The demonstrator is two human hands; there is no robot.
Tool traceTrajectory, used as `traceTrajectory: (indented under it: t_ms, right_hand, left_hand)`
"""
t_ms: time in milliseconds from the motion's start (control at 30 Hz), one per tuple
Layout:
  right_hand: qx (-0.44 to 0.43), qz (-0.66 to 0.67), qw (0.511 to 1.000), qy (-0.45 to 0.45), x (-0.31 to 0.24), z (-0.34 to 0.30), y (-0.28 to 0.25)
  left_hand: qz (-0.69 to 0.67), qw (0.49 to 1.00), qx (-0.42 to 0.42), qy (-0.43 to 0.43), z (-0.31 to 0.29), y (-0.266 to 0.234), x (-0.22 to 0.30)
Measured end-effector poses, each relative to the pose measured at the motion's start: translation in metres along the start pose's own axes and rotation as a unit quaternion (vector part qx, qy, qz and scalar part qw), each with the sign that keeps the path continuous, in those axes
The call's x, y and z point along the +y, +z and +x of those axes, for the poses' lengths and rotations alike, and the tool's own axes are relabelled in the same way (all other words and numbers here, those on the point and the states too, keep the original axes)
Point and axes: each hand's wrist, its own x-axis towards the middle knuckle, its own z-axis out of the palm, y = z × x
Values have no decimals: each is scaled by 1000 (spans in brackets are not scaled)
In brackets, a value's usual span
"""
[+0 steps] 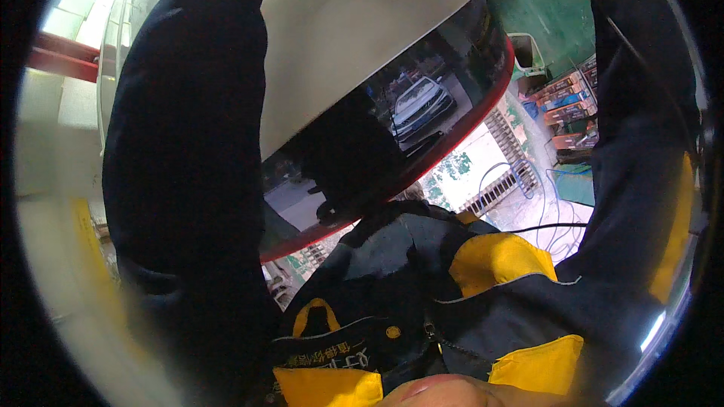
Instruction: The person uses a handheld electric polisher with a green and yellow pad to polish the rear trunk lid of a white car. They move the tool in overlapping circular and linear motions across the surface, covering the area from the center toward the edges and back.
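Both my arms reach up past the top of the picture, and my hands lie outside it. The dark left sleeve (188, 120) fills the left side, and the dark right sleeve (641, 128) with a yellow stripe runs up the right. Between them is the end of a vehicle, with a pale beige panel (362, 37) above a glossy black panel (347, 143). A red strip (483, 116) edges the black panel. What my hands touch or hold is hidden.
My dark jacket (407, 248) with yellow patches is close below the vehicle. Beyond lie a floor grate (520, 165), a blue hose (539, 218), a bin (526, 52) and stacked boxes (566, 105) on the right. A red beam (64, 58) crosses at far left.
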Motion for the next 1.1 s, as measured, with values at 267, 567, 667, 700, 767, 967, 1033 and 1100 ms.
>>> traceTrajectory:
  t_ms: [267, 567, 667, 700, 767, 967, 1033, 1100]
  right_hand:
    - [61, -41, 995, 68, 96, 16, -16]
    - [140, -24, 988, -60, 69, -28, 10]
    - [128, -44, 990, -44, 30, -22, 8]
    - [91, -23, 994, -50, 19, -22, 5]
    - [104, -61, 991, -52, -10, -23, 5]
    - [54, -14, 995, -88, -133, -38, 36]
    - [34, -29, 993, -114, -177, -44, 53]
    - [22, -55, 987, -146, -218, -46, 74]
  left_hand:
    - [30, 999, -40, 17, 87, -8, 57]
    - [7, 1000, 18, 25, 81, -12, 60]
    - [-21, 999, 42, -18, 32, -21, 58]
    - [-16, 999, 23, -35, 20, -31, 57]
    - [-46, 995, 4, -83, -13, -50, 49]
    - [-179, 928, -47, -323, -152, -106, 22]
    - [-201, 913, -62, -349, -202, -115, 7]
    - [-196, 904, -75, -372, -249, -117, -5]
